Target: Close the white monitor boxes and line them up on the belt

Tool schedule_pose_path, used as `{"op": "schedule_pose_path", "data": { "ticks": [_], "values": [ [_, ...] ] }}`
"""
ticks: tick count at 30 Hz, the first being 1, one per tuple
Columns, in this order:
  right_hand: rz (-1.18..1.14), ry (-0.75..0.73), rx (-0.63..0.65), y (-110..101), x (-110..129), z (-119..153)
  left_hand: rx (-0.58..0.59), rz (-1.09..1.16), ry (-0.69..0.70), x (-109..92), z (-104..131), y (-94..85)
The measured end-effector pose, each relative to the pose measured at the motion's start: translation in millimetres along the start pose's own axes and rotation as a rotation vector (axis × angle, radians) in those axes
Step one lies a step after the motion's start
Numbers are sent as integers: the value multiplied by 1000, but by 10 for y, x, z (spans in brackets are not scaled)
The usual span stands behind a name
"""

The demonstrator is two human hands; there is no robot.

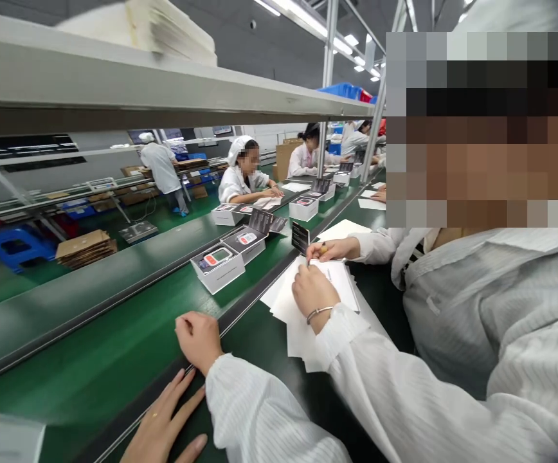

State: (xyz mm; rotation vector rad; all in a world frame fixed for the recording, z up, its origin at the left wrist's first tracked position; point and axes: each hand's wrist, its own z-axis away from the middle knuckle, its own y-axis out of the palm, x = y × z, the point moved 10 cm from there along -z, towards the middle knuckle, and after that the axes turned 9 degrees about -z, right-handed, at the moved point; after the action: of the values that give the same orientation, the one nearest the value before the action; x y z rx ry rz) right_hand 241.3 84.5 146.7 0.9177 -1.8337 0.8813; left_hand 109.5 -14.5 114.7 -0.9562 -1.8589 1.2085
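My left hand (161,418) rests palm down at the bottom over the dark rail beside the green belt, its fingers spread and a ring on one of them. Just above it, my right hand (199,341) is curled closed at the belt's edge, with nothing visible in it. Neither hand touches the white box (218,267) farther up the belt, which has a watch-like device on top. Behind that stands a second box (245,243) with a dark flap raised.
At the right, a co-worker (452,360) bends over white papers (298,328), both hands on them. More boxes (303,207) line the belt. A shelf (163,83) crosses overhead. A pale box (4,437) lies at the lower left. Other people sit farther along.
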Motion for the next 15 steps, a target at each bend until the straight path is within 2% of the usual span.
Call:
{"op": "schedule_pose_path", "data": {
  "ticks": [4, 8, 11, 15],
  "values": [
    [-166, -6, -14, -98, 13, 393, 87, 36, -48, -80, -101, -92],
    [-293, 44, 9, -214, -92, 657, 138, 153, -86, -148, -186, -107],
    [-342, 57, 40, -307, -172, 730, 149, 239, -105, -219, -230, -109],
    [-298, 49, 76, -357, -271, 704, 133, 298, -161, -249, -248, -69]
  ]
}}
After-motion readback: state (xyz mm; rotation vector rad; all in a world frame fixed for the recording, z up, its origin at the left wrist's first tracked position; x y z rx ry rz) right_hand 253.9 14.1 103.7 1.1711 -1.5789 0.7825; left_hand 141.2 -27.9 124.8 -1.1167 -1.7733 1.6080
